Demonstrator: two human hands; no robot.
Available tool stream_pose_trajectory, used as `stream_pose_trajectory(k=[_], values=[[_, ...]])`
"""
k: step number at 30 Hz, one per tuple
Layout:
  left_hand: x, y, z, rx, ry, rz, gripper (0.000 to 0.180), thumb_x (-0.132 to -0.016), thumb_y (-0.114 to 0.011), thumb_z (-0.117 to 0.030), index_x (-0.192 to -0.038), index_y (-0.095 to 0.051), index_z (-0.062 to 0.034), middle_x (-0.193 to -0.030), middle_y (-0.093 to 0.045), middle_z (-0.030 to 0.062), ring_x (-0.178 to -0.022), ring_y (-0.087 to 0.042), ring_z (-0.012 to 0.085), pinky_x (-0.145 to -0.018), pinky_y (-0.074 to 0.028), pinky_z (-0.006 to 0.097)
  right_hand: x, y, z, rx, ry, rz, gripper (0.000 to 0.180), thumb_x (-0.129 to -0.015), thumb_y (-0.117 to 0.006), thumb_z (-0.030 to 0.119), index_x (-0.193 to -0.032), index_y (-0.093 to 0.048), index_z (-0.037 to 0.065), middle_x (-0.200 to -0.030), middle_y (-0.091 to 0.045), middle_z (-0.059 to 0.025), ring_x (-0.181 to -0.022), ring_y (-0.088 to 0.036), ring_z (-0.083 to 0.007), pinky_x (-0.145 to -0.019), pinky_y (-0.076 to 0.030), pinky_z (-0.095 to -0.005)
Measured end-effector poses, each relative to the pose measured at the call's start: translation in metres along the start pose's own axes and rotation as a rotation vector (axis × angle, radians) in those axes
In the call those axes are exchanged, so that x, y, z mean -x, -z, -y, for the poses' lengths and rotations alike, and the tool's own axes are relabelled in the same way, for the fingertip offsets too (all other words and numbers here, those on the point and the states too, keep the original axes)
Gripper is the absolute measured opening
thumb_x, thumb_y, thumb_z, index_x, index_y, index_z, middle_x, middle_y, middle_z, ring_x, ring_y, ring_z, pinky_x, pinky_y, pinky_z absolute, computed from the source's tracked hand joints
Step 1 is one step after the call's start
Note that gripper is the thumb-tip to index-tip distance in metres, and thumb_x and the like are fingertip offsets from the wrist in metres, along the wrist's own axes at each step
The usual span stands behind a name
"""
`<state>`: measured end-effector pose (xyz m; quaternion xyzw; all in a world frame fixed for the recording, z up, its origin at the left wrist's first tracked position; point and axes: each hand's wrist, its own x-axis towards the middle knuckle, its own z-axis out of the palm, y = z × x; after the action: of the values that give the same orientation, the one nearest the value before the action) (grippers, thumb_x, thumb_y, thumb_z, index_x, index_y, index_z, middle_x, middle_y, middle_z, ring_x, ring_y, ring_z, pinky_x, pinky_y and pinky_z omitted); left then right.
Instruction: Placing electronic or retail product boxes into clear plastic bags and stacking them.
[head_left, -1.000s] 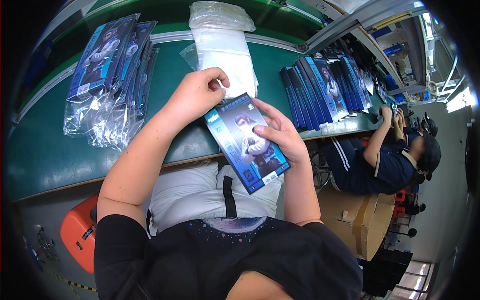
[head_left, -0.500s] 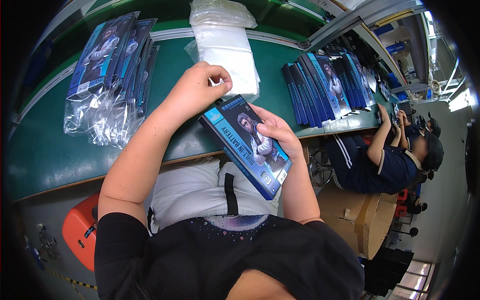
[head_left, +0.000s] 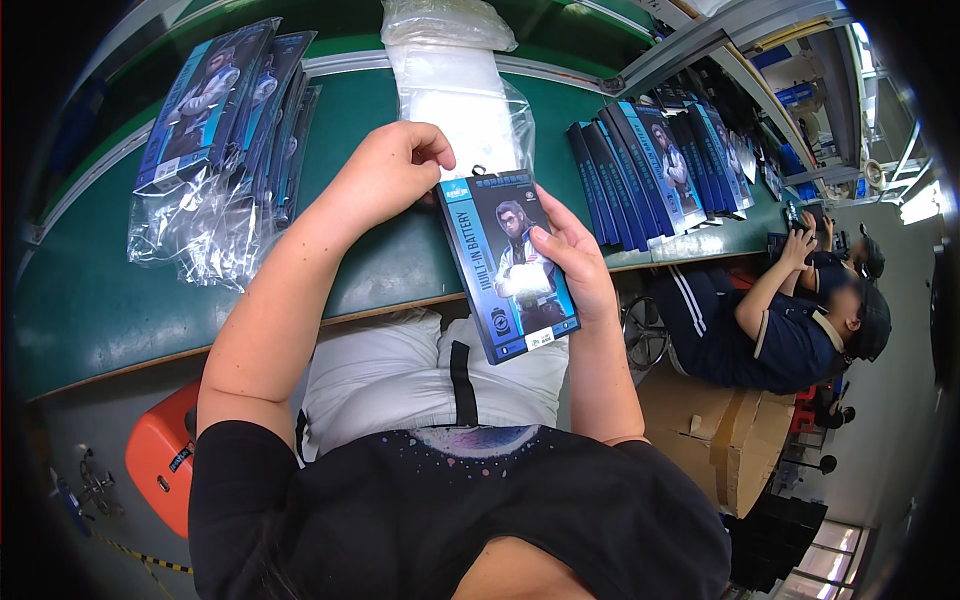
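My right hand [head_left: 575, 258] grips a flat blue-black box [head_left: 515, 270] printed with a figure, thumb on its front face and fingers behind its right edge. The box tilts slightly, its top end toward the bags and its bottom end over my lap. My left hand [head_left: 395, 170] is closed in a pinch at the box's upper left corner, at the near edge of a clear plastic bag [head_left: 515, 125]. Its fingertips are partly hidden. This bag lies uppermost on a stack of flat clear bags [head_left: 440, 75], its right side lifted and spread.
Bagged boxes [head_left: 215, 110] lie piled at the left of the green table [head_left: 90, 290]. Unbagged boxes [head_left: 640, 175] lean in a row at the right. Beyond them sits another person [head_left: 800, 335] near a cardboard carton [head_left: 715, 430]. An orange stool [head_left: 165, 460] stands at lower left.
The box has moved up and turned more upright, its top now at the bags. The uppermost bag's right side has lifted and spread. My left hand has shifted slightly left.
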<state>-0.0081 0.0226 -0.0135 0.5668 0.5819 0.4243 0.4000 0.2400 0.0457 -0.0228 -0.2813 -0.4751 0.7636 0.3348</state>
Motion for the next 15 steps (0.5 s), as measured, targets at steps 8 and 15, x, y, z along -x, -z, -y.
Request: stream_pose_trajectory(k=[8, 15], values=[[0.002, 0.008, -0.015, 0.074, 0.109, 0.076, 0.029, -0.085, -0.067, -0.017, -0.109, -0.062, -0.0003, -0.078, -0.062, 0.0047, -0.063, -0.059, 0.0093, -0.053, -0.05, 0.023, 0.005, 0.002, 0.003, -0.137, -0.039, 0.046, 0.062, -0.088, -0.059, 0.003, -0.142, -0.031, -0.008, -0.135, -0.049, -0.0175, -0.118, -0.053, -0.0208, -0.099, -0.042, -0.0312], [0.001, -0.001, -0.018, -0.035, 0.16, 0.089, 0.032, -0.081, -0.074, -0.026, -0.1, -0.067, -0.0025, -0.066, -0.06, 0.0014, -0.059, -0.055, 0.0075, -0.053, -0.044, 0.024, 0.006, -0.004, 0.001, 0.005, -0.036, 0.082, 0.064, -0.086, -0.061, 0.003, -0.142, -0.032, -0.008, -0.14, -0.044, -0.0177, -0.122, -0.05, -0.0204, -0.103, -0.039, -0.0312]])
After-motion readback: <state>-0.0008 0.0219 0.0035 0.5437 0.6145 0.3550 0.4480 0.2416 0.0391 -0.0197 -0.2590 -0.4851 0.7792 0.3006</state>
